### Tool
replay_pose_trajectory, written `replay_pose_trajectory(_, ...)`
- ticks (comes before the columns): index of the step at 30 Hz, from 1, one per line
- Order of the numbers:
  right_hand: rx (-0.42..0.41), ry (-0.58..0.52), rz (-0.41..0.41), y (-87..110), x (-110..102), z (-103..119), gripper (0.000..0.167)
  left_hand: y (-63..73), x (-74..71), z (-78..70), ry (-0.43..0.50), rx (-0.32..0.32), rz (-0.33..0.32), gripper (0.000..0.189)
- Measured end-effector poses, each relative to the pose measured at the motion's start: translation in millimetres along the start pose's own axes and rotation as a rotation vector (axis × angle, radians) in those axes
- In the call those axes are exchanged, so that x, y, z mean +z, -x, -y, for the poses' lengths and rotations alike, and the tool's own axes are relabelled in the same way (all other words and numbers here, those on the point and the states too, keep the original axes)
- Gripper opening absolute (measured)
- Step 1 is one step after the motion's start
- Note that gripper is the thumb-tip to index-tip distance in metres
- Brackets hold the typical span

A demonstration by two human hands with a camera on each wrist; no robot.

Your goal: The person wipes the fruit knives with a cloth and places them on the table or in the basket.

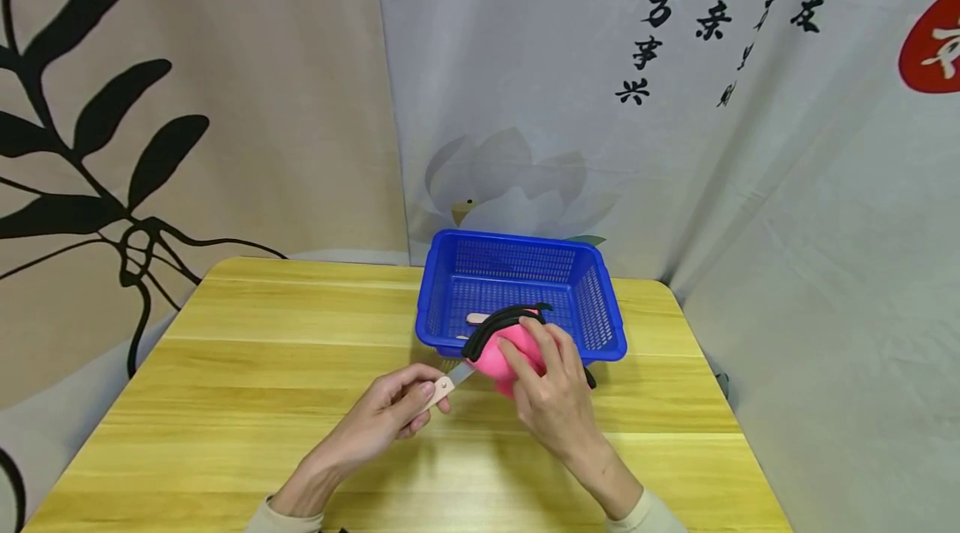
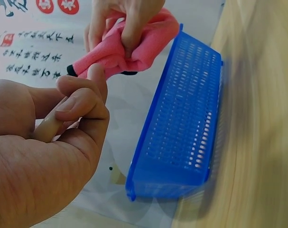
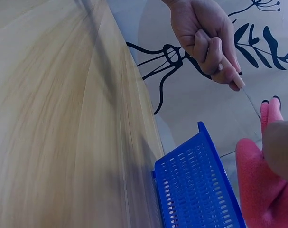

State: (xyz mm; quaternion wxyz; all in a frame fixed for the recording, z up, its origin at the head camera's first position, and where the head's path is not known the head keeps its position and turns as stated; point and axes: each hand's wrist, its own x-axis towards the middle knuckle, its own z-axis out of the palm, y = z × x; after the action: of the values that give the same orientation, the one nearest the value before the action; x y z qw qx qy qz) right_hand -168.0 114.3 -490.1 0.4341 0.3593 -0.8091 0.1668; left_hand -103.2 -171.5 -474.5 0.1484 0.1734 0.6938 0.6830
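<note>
My left hand (image 1: 393, 410) grips the pale pink handle of a knife (image 1: 444, 387), whose blade points up and right. The blade's far end meets or passes behind the edge of a soft pink cloth (image 1: 491, 358) with black edging; whether they touch, I cannot tell. That cloth is bunched up in my right hand (image 1: 557, 391), which pinches it between thumb and fingers in front of a blue basket (image 1: 617, 341). In the right wrist view, the knife (image 3: 233, 73) extends from the curled fingers of the left hand (image 3: 208, 40) toward the cloth (image 3: 257, 185).
The blue perforated basket stands at the back of the wooden table (image 1: 300, 333). A pale pink handle-like piece (image 1: 477, 318) lies inside it, partly covered by the cloth. Behind the table hangs a printed curtain (image 1: 517, 58).
</note>
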Motion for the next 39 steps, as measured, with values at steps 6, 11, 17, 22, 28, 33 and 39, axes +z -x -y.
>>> replay_pose_trajectory(6,0.027,-0.004,0.019,2.6,0,-3,0.048,3.8,-2.3,-0.1,0.007,-0.005,0.01,0.036)
replay_pose_trajectory(11,0.042,0.002,0.022,5.1,-1,-7,0.047,4.8,-4.1,0.9,-0.006,-0.013,0.004,0.036)
replay_pose_trajectory(17,0.061,0.006,0.023,9.1,-2,-12,0.048,5.9,-5.4,-0.2,-0.013,-0.023,0.0,0.037)
replay_pose_trajectory(22,0.078,0.011,0.028,13.1,-3,-16,0.047,6.6,-6.4,-1.6,-0.001,-0.032,0.009,0.037)
replay_pose_trajectory(28,0.098,0.019,0.042,19.9,-6,-21,0.044,8.1,-9.5,-2.4,0.006,-0.022,0.0,0.036)
replay_pose_trajectory(33,0.106,0.003,0.051,26.1,-9,-20,0.044,6.9,-11.4,-2.6,-0.015,-0.011,-0.06,0.038)
replay_pose_trajectory(39,0.119,-0.035,0.034,31.7,-15,-16,0.045,3.6,-10.9,-3.4,-0.06,-0.01,-0.14,0.034)
